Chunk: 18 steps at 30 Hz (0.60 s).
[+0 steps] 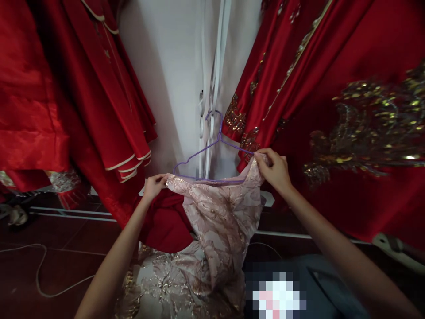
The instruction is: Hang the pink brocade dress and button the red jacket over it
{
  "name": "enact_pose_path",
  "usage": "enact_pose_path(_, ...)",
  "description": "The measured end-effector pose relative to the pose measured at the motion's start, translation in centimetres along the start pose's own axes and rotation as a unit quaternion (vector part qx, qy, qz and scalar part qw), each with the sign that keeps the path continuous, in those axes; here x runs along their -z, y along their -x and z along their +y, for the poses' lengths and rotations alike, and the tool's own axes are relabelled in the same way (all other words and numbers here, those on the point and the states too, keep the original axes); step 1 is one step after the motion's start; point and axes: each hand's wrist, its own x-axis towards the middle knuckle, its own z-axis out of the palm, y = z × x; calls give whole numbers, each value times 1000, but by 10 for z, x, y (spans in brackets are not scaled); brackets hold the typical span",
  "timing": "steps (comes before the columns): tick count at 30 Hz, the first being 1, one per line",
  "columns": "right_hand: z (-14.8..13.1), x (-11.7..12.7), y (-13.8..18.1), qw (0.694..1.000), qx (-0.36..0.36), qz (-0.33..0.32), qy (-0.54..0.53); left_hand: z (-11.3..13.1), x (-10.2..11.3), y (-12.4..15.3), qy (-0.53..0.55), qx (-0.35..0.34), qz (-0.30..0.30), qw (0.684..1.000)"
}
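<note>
A pale pink dress (212,221) with gold pattern hangs from my two hands and pools on the floor below. My left hand (153,186) pinches its left top edge. My right hand (272,168) pinches its right top edge against the end of a purple wire hanger (206,150). The hanger sits across the top of the dress, with its hook pointing up towards the white wall.
Red gowns with cream trim (99,97) hang on the left. Red gowns with gold sequin embroidery (348,110) hang on the right. A white wall with vertical strips (212,66) lies between them. A white cable (40,270) lies on the dark floor at the left.
</note>
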Motion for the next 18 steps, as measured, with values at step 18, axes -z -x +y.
enact_pose_path(18,-3,-5,4,996,-17,-50,-68,74,-7,-31,45,-120,-84,988)
